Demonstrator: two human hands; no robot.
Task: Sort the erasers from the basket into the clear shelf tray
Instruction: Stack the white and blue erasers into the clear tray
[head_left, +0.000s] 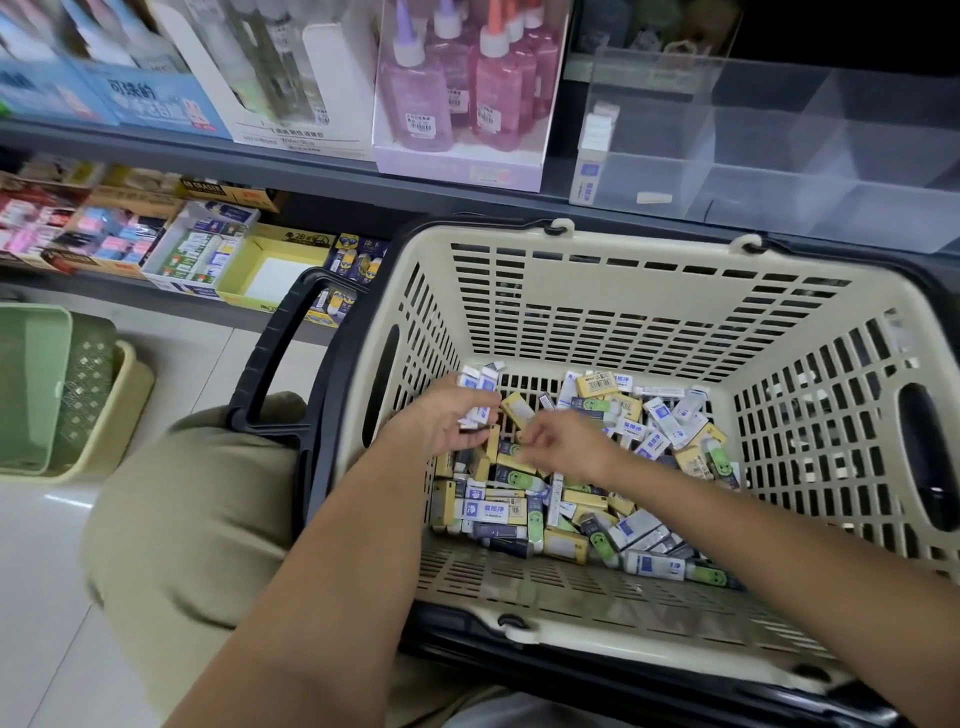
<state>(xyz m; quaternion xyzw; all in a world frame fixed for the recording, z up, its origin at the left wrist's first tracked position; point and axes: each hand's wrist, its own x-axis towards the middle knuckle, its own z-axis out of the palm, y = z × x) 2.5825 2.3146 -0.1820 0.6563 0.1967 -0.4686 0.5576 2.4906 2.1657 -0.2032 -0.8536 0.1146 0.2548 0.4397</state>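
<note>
Both hands are down inside the cream slotted plastic basket (623, 291). By the basket's left wall, the left hand (441, 423) grips a small bunch of white-and-blue paper-sleeved erasers (479, 410), fingers curled round them. Near the basket's middle, the right hand (571, 447) has its fingertips (525, 441) drawn together close to a yellow-sleeved eraser (514, 408). Blur hides whether it already pinches something or is only reaching, so I cannot tell.

Under both hands the loose pile of mixed erasers (571, 514) covers most of the basket floor, so most of the sorting looks undone. Beyond the basket's far rim, up and to the right, sits the clear plastic shelf tray (779, 156). A short stack of white-blue erasers (592, 150) stands at the tray end nearest the basket's centre.

The step in hand seems to be gathering one kind into the left hand. To do it well, pick only matching sleeves and lay them flat and parallel in the palm so the bunch does not fan out. Stop before the grip is overfull, lift clear of the basket's far wall, then set them against the stack already there, facing the same way
</note>
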